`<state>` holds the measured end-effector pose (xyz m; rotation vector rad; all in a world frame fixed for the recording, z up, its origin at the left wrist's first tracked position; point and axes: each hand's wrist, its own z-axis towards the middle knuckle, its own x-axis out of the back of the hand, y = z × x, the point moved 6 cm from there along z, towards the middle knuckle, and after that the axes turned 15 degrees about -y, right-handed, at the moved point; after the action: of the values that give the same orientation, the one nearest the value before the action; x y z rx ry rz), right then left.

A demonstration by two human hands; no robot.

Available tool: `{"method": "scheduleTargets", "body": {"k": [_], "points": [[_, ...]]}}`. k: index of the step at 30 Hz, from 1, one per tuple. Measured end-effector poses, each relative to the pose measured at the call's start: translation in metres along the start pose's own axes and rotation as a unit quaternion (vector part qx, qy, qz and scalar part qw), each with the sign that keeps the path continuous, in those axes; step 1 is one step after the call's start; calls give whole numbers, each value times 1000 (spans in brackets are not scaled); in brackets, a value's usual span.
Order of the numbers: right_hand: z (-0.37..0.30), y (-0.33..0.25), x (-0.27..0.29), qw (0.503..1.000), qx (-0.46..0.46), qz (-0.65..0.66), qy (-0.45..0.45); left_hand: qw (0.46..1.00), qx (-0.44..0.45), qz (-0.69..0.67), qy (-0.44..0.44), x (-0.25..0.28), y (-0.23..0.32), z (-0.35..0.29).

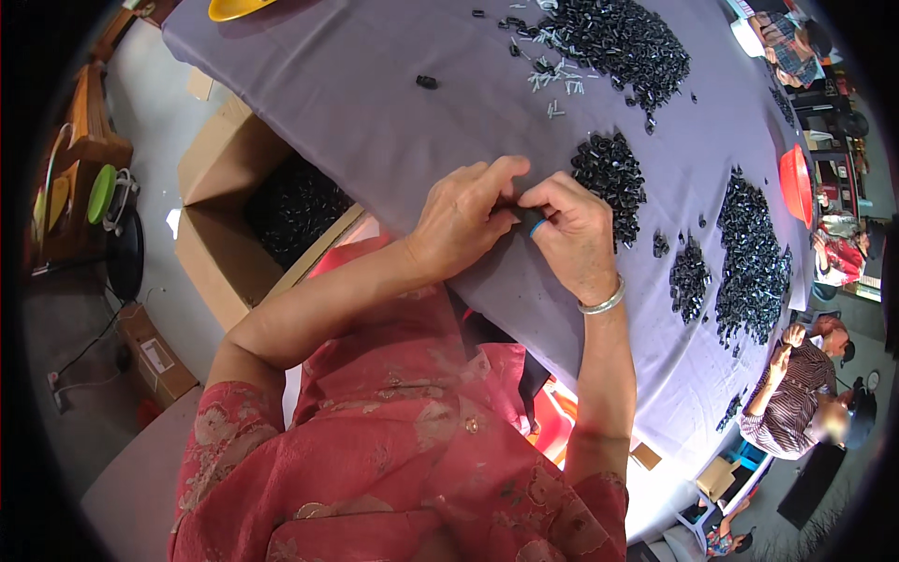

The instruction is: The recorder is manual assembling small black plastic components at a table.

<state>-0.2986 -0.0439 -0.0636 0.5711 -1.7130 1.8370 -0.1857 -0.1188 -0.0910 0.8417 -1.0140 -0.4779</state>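
Observation:
My left hand (465, 217) and my right hand (573, 236) meet above the grey tablecloth (393, 122). The fingertips of both are pinched close together. Whatever they hold is too small and too hidden to make out; only a dark spot shows between them. A blue band circles a finger of my right hand, and a silver bangle (604, 298) is on that wrist. Just beyond my right hand lies a heap of small black plastic parts (611, 178). A single black part (427, 82) rests farther off to the left.
A larger black heap (623, 47) lies at the far side, with small clear pins (557, 77) beside it. More black heaps (749, 262) spread rightward. An open cardboard box (208, 245) of black parts stands left. A red basin (796, 185) and another person (791, 393) are right.

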Motion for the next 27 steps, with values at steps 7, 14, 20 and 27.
{"method": "scheduleTargets", "body": {"k": [7,14,20,27], "points": [[-5,18,-9,964,-136,214,-82,998,-23,-56,-13,-1,-2,-2],[-1,19,-9,926,-195,314,-82,997,23,-72,-27,0,-8,2],[-1,20,-8,926,-236,289,-65,991,70,-108,-39,4,-4,5],[0,27,-11,916,-258,293,-86,996,18,-88,-29,2,-6,2]]}}
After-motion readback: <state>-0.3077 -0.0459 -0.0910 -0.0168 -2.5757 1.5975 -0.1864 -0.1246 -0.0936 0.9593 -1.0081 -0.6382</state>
